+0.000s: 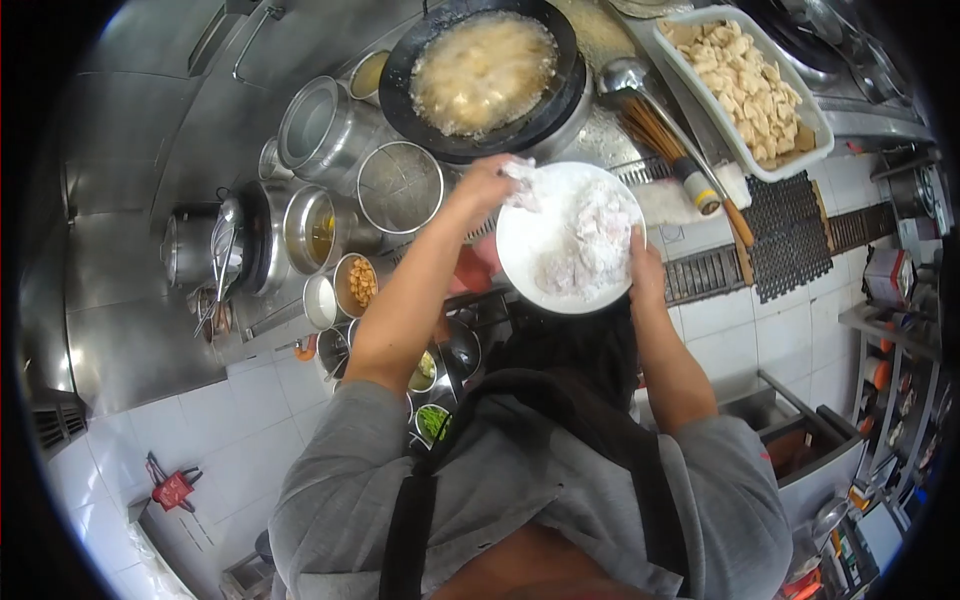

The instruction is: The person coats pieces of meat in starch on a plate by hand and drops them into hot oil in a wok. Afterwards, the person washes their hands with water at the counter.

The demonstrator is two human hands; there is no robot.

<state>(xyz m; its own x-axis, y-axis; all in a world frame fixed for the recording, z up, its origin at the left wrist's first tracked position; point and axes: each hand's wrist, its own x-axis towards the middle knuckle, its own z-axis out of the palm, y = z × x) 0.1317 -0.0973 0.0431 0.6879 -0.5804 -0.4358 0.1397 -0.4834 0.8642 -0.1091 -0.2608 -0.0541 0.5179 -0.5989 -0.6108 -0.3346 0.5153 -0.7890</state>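
My left hand (484,186) is closed on a flour-coated piece of food (520,184) at the upper left rim of a white plate (513,262). Loose white flour and more coated pieces (603,232) lie on the plate. My right hand (645,264) grips the plate's right rim, thumb on top. Just beyond the plate stands a black wok (400,100) of bubbling oil (485,75), with pale pieces frying in it.
A white tub (822,130) of pale cooked pieces stands at the upper right. Near it lie a ladle (625,78) and a bamboo brush (655,130). Left of the plate are a wire strainer (400,187), metal pots (312,125) and a bowl of nuts (360,282).
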